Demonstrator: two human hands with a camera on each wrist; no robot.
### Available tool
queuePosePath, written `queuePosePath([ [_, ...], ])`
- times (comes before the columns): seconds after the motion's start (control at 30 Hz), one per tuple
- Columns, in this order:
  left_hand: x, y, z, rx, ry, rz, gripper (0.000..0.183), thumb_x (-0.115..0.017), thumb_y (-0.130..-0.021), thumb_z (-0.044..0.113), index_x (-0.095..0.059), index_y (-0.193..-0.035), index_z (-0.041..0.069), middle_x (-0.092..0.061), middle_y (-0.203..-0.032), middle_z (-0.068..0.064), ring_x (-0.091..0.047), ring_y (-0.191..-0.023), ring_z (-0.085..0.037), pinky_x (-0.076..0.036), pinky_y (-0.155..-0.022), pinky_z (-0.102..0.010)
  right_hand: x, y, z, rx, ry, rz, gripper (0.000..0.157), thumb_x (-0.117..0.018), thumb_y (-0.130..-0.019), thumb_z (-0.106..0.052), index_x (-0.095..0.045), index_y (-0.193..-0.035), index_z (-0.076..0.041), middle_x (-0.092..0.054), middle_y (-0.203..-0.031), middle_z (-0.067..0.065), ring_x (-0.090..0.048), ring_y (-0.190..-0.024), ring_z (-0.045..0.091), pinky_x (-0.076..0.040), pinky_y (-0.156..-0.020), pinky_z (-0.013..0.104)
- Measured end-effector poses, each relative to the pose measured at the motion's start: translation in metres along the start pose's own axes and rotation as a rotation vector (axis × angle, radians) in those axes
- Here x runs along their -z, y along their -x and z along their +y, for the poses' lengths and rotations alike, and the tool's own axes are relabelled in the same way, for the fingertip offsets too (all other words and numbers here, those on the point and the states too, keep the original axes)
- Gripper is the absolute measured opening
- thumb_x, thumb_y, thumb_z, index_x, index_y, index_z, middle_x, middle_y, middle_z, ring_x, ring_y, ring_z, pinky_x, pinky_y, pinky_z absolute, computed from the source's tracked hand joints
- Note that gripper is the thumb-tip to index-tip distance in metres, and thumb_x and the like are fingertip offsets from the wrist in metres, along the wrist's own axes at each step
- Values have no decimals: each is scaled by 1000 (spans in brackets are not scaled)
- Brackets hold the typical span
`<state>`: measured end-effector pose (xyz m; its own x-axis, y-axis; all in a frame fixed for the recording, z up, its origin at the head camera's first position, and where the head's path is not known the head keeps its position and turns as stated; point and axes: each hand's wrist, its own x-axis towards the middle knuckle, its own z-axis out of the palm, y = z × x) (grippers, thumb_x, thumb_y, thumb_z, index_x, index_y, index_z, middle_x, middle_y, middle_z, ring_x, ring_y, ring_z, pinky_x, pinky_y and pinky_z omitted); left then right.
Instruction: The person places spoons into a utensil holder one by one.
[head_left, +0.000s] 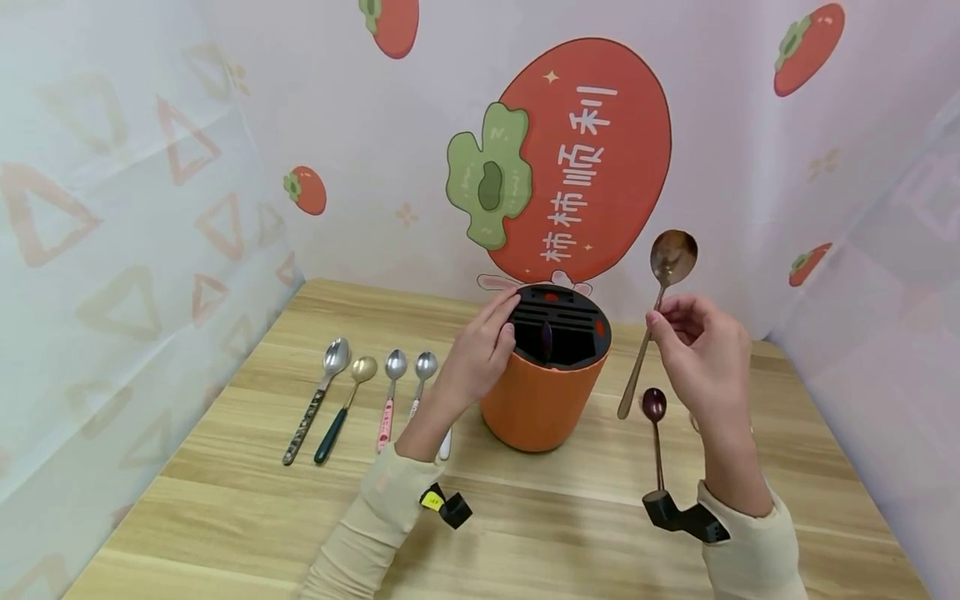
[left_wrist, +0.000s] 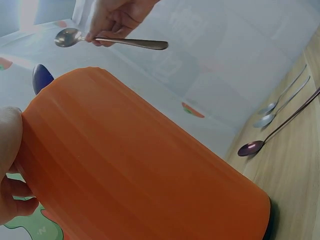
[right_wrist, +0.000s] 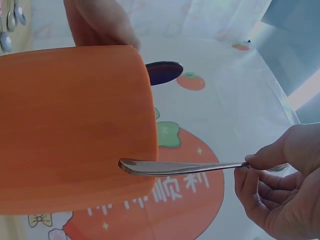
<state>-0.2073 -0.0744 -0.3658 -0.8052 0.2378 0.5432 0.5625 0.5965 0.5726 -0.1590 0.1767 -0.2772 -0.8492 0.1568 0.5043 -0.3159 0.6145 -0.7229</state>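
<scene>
My left hand holds the rim of an orange utensil holder with a black slotted top, its fingers lying along the edge. A dark purple-blue spoon stands in the holder, its bowl poking above the rim. To the right of the holder, my right hand pinches a metal spoon around the upper handle, below its bowl. That spoon is raised and tilted, bowl up, with the handle end pointing down toward the table. In the right wrist view its handle end overlaps the holder; contact cannot be told.
On the wooden table, left of the holder, lie several spoons, among them a gold one with a green handle and a pink-handled one. A purple spoon and two silver spoons lie right. Printed cloth walls surround the table.
</scene>
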Motion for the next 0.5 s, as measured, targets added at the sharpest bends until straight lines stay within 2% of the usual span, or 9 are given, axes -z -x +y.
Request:
queuePosePath([
  [0.2,0,0,0,-4,-2,-2,51,-34,-102,22,-48,-146,1,-43,-156,-12,-44,-143,-26,-38,-117,-41,-2,-7,-9,41,-43,14,14,-71,-89,-8,-66,-95,3,-57,-72,-28,-58,-66,-8,-45,-63,5],
  [0.5,0,0,0,10,2,-5,52,-33,-102,24,-47,-147,2,-41,-158,-8,-43,-144,-25,-36,-118,-41,-7,-13,-24,81,-88,31,14,-69,-90,-9,-65,-94,4,-61,-76,-21,-59,-68,-3,-48,-64,7],
])
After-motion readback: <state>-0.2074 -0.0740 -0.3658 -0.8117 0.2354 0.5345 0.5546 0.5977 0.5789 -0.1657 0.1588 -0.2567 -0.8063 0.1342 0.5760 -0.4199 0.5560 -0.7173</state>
